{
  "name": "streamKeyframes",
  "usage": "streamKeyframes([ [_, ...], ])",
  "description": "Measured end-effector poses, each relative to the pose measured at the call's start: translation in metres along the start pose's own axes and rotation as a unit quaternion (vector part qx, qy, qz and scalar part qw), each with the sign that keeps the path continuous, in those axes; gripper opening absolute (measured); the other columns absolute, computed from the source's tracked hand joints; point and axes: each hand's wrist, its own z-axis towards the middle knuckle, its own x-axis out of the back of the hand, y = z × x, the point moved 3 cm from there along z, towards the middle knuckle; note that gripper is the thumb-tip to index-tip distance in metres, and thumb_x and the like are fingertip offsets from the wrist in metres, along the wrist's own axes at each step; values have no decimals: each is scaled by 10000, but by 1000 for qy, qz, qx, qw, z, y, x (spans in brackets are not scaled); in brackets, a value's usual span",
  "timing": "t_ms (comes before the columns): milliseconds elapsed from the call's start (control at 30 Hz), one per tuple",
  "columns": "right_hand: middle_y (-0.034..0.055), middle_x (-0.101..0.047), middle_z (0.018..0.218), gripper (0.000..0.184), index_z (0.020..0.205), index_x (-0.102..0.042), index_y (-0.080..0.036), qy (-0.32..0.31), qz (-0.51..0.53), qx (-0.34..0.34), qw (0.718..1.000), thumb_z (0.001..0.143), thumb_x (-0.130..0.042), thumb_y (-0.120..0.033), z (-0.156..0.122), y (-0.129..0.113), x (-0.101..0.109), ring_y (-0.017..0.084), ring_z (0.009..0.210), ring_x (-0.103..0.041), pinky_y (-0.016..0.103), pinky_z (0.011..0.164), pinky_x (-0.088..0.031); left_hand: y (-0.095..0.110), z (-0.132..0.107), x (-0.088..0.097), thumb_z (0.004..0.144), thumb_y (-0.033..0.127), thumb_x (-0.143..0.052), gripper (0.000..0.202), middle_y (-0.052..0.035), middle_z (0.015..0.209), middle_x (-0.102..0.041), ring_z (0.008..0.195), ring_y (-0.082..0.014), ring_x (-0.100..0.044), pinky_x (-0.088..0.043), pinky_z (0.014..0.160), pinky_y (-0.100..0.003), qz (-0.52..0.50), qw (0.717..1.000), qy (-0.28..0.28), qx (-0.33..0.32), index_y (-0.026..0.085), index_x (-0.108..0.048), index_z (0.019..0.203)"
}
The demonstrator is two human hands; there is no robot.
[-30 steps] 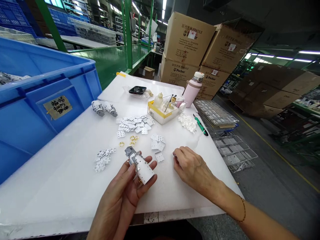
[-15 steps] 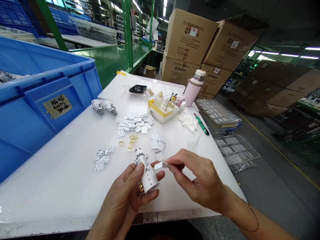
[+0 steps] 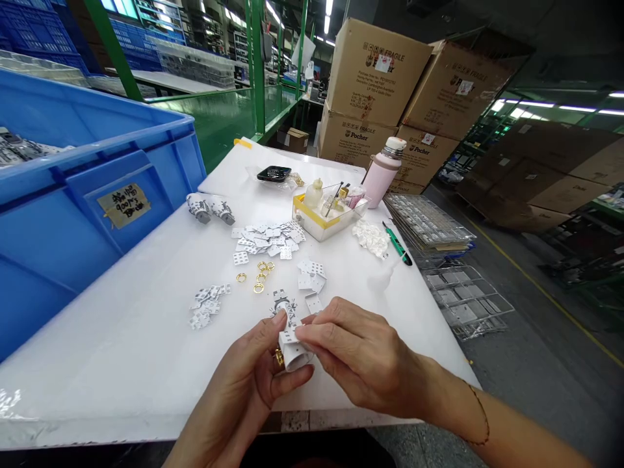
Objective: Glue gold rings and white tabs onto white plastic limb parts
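At a white work table (image 3: pixel 146 370) on a factory floor, cardboard cartons (image 3: pixel 377 71) stack at 1 o'clock and a blue plastic crate (image 3: pixel 58 227) sits at 10 o'clock. Perforated metal plates (image 3: pixel 266 239) and gold rings (image 3: pixel 260 276) lie loose at 12 o'clock, within easy reach of both hands. The left hand (image 3: pixel 238 374) curls round a white perforated cylinder (image 3: pixel 295 356) at 6 o'clock, steadying it; the right hand (image 3: pixel 361 354) closes over it, fingers (image 3: pixel 316 335) pressed together, pinching a small white tab (image 3: pixel 288 336) against its side.
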Motion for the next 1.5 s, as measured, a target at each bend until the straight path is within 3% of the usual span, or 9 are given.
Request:
streamKeyframes([
  [167, 120, -639, 836, 178, 1029, -603, -69, 6, 32, -10, 999, 925, -459, -55, 4, 2, 3, 196, 790, -577, 308, 678, -521, 1, 1, -4, 825, 128, -650, 128, -41, 895, -644, 696, -135, -630, -612, 544, -269, -9, 1000, 0, 13, 155, -676, 948],
  [367, 114, -629, 826, 181, 1030, -598, -66, -4, 25, -4, 1000, 927, -450, -55, 3, 2, 3, 197, 798, -564, 308, 691, -515, 0, 3, -3, 823, 140, -660, 65, -38, 810, -626, 667, -123, -618, -610, 533, -254, -15, 999, -4, 29, 122, -669, 885],
  [633, 125, -633, 856, 215, 1022, -601, -57, -13, -1, 45, 999, 885, -447, 3, 0, 3, 2, 189, 778, -551, 296, 679, -517, 1, 4, -1, 826, 134, -659, 90, -26, 888, -636, 660, -117, -618, -600, 518, -249, -23, 999, -15, 36, 149, -673, 913],
  [800, 118, -633, 823, 196, 1008, -611, -46, -26, -58, 93, 994, 933, -430, -33, -2, 0, 4, 201, 843, -586, 314, 761, -526, 2, 3, -4, 838, 129, -644, 66, -35, 924, -644, 661, -115, -623, -606, 533, -262, -22, 999, -24, 32, 141, -672, 896],
  [1033, 131, -637, 830, 213, 998, -622, -33, -13, -11, 43, 999, 883, -448, 9, 2, 6, 3, 182, 743, -529, 291, 646, -505, 2, 5, -1, 844, 123, -634, 84, -20, 742, -638, 591, -110, -627, -599, 489, -236, -35, 998, -14, 46, 129, -650, 927],
  [1500, 146, -625, 841, 237, 1000, -627, 7, -66, 13, 37, 997, 827, -473, 57, 7, 5, 7, 198, 777, -542, 308, 675, -486, 2, 6, -2, 855, 138, -624, 83, -33, 768, -676, 602, -120, -658, -603, 506, -244, -43, 997, -20, 62, 126, -647, 934],
])
